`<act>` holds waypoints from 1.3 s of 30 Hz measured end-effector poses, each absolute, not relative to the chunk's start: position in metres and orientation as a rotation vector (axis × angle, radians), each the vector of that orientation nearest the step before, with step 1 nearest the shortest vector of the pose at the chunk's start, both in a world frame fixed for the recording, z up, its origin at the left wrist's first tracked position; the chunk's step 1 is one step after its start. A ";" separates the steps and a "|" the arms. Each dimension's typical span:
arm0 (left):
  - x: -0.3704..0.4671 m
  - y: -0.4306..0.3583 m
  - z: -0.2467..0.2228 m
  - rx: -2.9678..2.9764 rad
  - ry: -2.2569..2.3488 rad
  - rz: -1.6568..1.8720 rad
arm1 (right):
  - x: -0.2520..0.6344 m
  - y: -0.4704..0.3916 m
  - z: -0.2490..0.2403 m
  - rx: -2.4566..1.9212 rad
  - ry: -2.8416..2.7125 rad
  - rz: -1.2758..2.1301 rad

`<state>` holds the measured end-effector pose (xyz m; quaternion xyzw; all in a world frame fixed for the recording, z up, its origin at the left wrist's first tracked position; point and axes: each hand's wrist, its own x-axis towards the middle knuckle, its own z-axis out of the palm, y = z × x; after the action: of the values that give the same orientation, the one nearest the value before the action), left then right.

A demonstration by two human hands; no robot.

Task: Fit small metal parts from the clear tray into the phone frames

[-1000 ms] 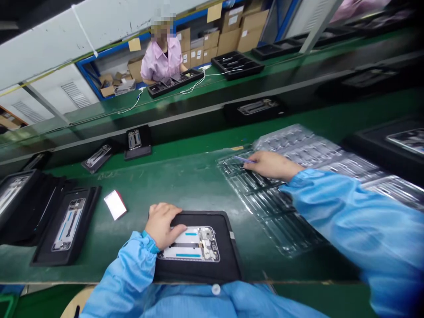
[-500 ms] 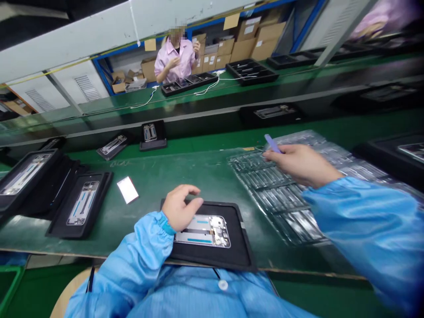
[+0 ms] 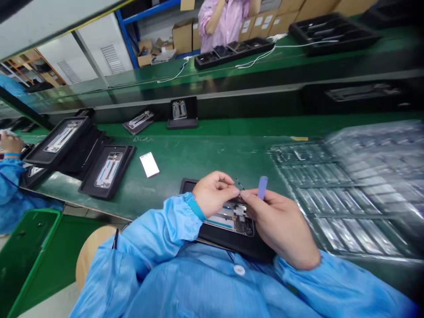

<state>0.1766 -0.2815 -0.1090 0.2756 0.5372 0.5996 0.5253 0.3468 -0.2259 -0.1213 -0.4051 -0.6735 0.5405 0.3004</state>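
Observation:
My left hand (image 3: 215,194) is closed, its thumb and fingertips pinched at the end of a small thin dark strip (image 3: 240,183). The fingertips of my right hand (image 3: 281,223) meet the same spot, so which hand bears the strip is hard to tell. A flat purple plastic stick (image 3: 262,187) juts up from my right hand, gripped in its fingers. Both hands are over an opened phone frame (image 3: 218,221) with blue strips and a circuit board. It lies in a black tray (image 3: 261,249), partly hidden by my hands.
Right of me lie clear plastic blister trays (image 3: 344,198) with rows of slots. A white card (image 3: 149,164) lies to the left, near black trays (image 3: 86,185) with phone frames. Across the bench a person in pink (image 3: 220,26) stands behind more trays. Another person's blue sleeve (image 3: 11,185) shows far left.
My right hand has come left from the blister trays to meet my left hand above the phone frame, bringing the purple stick. A thin strip now shows at the fingertips. The view has shifted.

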 end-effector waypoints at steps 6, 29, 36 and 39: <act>0.172 -0.296 -0.106 0.546 1.060 1.393 | 0.369 -0.221 -0.100 -1.062 -1.875 1.322; 0.159 -0.298 -0.098 1.197 1.561 1.121 | 0.406 -0.189 -0.071 -0.169 -2.403 0.406; 0.146 -0.315 -0.115 1.843 1.800 0.611 | 0.428 -0.165 -0.105 -0.209 -2.681 -0.006; 0.149 -0.329 -0.121 1.892 1.766 0.542 | 0.421 -0.180 -0.115 -0.197 -2.737 0.018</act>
<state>0.1493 -0.3290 -0.1206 0.6936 0.6472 0.1986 0.2461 0.4211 -0.1795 -0.1151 -0.0704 -0.9778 0.0063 0.1975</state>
